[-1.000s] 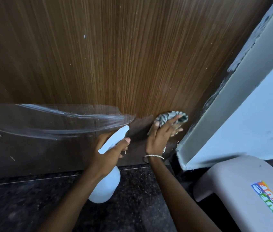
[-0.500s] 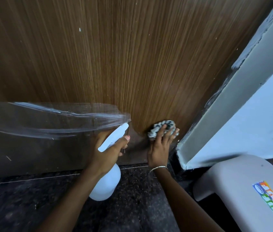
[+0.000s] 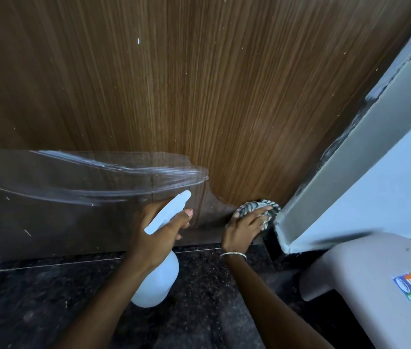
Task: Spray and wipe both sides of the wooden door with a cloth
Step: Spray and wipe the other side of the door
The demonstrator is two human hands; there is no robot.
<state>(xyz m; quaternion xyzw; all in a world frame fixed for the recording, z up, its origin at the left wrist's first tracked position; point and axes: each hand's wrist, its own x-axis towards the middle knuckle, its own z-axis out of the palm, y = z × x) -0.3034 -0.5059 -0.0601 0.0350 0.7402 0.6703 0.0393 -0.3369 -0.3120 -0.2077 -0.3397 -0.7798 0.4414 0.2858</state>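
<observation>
Hand at work: right hand [image 3: 243, 229], low centre-right, fingers laid nearly straight, presses a striped cloth [image 3: 257, 207] against the bottom right corner of the wooden door [image 3: 199, 96].
Other hand: left hand [image 3: 159, 235], just left of it, grips a white spray bottle [image 3: 157, 283], nozzle towards the door.
Door: fills the upper frame; clear film [image 3: 61, 197] covers its lower left.
Surroundings: pale door frame [image 3: 350, 172] at right, grey stool [image 3: 375, 278] lower right, dark speckled floor [image 3: 48, 311] below.

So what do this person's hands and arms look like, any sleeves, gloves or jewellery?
No gloves, and no sleeves in view: both forearms are bare down to the frame edge. The right hand has a thin silvery bangle at the wrist. The left hand shows a pale pink painted thumbnail.
</observation>
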